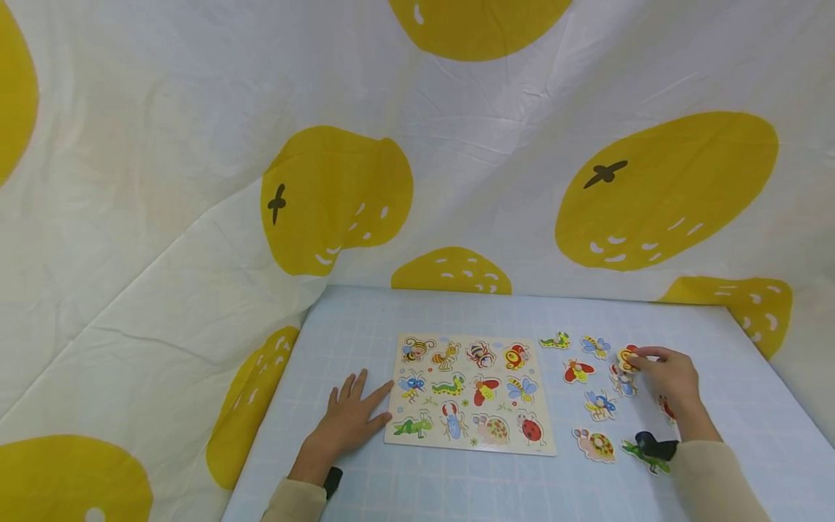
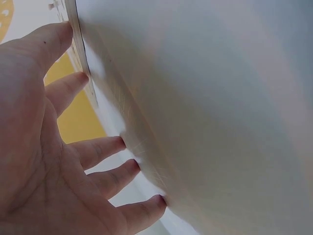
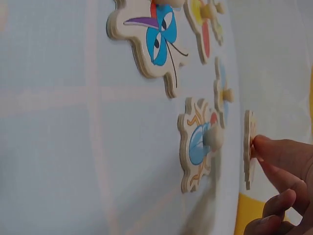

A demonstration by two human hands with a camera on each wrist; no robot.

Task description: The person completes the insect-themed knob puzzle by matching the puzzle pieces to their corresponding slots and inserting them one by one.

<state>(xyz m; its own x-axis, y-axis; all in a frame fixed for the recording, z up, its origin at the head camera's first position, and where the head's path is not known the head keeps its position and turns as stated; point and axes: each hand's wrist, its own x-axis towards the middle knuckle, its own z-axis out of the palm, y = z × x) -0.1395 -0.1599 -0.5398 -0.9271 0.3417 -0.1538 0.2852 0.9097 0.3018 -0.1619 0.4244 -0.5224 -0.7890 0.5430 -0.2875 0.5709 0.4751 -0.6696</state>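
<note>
My right hand (image 1: pixel 672 377) pinches a red and yellow insect puzzle piece (image 1: pixel 627 358) by its knob between thumb and fingertips. In the right wrist view this wooden piece (image 3: pixel 248 149) is seen edge-on, raised off the table close to the blue beetle piece (image 3: pixel 198 144). My left hand (image 1: pixel 349 417) lies with fingers spread on the table, its thumb and index fingertips at the left edge of the insect puzzle board (image 1: pixel 470 446). The left wrist view shows those two fingertips against the board's side (image 2: pixel 80 46) and the other fingertips on the tabletop.
Several knobbed pieces lie right of the board, among them a caterpillar (image 1: pixel 554 341), a dragonfly (image 1: pixel 596 346), a red-winged bug (image 1: pixel 578 371), a snail (image 1: pixel 595 444) and a grasshopper (image 1: pixel 642 455) partly under the right wrist camera (image 1: pixel 655 445). A fruit-print cloth (image 1: pixel 483 181) hangs behind the table.
</note>
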